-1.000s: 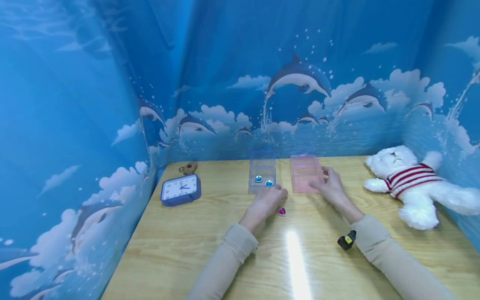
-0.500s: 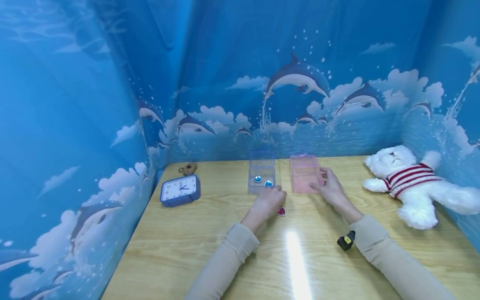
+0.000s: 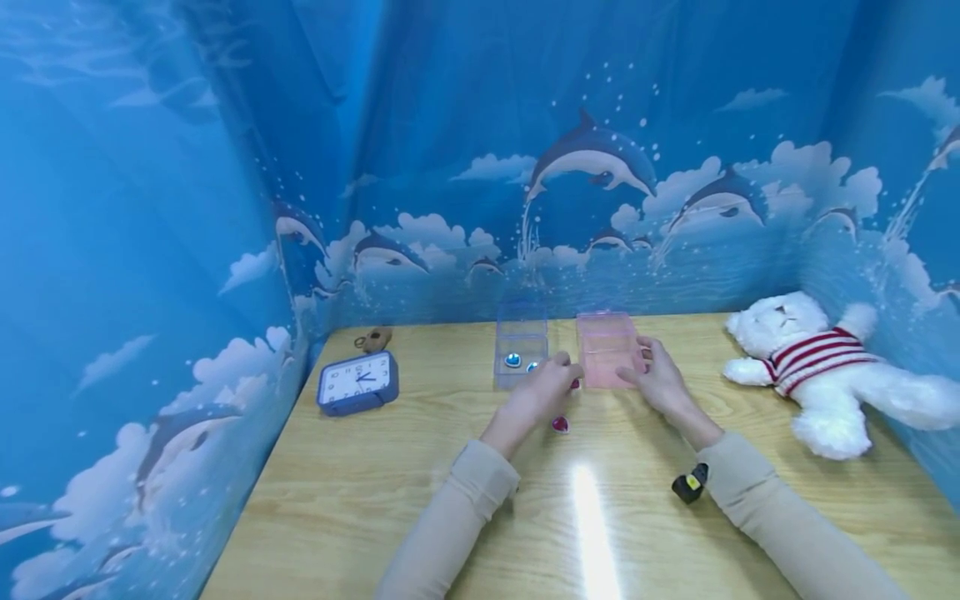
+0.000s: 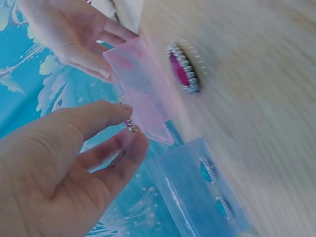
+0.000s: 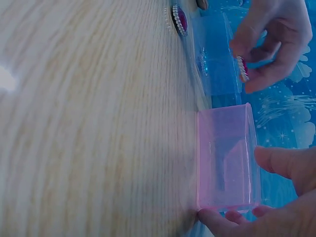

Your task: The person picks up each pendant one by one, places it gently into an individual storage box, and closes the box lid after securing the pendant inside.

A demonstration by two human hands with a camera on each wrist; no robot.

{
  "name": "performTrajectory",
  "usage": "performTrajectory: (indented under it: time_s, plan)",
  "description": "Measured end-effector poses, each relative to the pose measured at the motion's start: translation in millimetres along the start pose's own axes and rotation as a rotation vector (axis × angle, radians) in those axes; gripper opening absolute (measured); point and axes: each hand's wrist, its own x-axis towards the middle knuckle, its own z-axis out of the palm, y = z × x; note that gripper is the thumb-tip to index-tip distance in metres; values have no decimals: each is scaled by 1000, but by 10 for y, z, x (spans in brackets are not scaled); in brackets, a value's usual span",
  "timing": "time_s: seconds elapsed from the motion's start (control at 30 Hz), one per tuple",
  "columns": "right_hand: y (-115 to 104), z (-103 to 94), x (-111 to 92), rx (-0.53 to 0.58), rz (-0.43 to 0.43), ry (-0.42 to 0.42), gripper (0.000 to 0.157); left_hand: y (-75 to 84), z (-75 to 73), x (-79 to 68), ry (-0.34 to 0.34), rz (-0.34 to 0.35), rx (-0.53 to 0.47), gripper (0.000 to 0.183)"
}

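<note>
My left hand point(image 3: 534, 398) pinches a red gem with a silver beaded rim point(image 5: 242, 69) between thumb and fingertips, raised between the two boxes. A second red gem point(image 3: 560, 425) lies on the table just in front of that hand. Two blue gems, one of them this round one point(image 3: 512, 360), lie inside the clear blue box point(image 3: 501, 377), whose lid is up. To its right stands the clear pink box point(image 5: 222, 158), lid raised too. My right hand point(image 3: 662, 385) holds the pink box at its right side, thumb at the rim and fingers around the lower corner.
A blue alarm clock point(image 3: 358, 383) stands at the left, with a small brown keyring piece point(image 3: 377, 337) behind it. A white teddy bear point(image 3: 813, 367) in a striped sweater lies at the right. A small black-and-yellow object point(image 3: 690, 483) is by the right cuff.
My left hand has picked the red gem up from the table and moved it slightly right, toward the pink box. My right hand stays on that box.
</note>
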Motion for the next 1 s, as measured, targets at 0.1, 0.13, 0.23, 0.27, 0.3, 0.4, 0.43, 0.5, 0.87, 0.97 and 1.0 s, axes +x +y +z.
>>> performTrajectory:
  time_s: [0.1,0.13,0.23,0.27,0.3,0.4,0.43,0.5,0.87,0.97,1.0]
  plan:
    - [0,6,-10,-1,3,8,85,-4,-27,51,37,13,-57,32]
    - [0,8,-13,1,3,10,85,-9,-30,72,51,13,-77,31]
    - [0,13,-18,9,-1,11,84,-34,-24,135,93,6,-150,30]
    - [-2,16,-18,14,-2,10,84,-42,-20,157,110,4,-171,31]
    - [-3,17,-19,15,-1,8,84,-50,-17,177,123,0,-192,31]
    - [-16,21,-21,15,9,3,84,-62,-14,224,152,-14,-219,32]
    - [-21,21,-22,14,15,1,84,-62,-16,239,160,-14,-215,32]
    - [-27,18,-25,5,25,0,84,-58,-17,270,173,-14,-208,32]
    - [-13,18,-35,15,2,10,82,20,2,464,212,-40,-175,31]
    - [-10,23,-37,21,2,9,81,36,5,508,208,-49,-179,30]
    - [-10,23,-37,23,5,8,81,40,4,518,207,-52,-180,30]
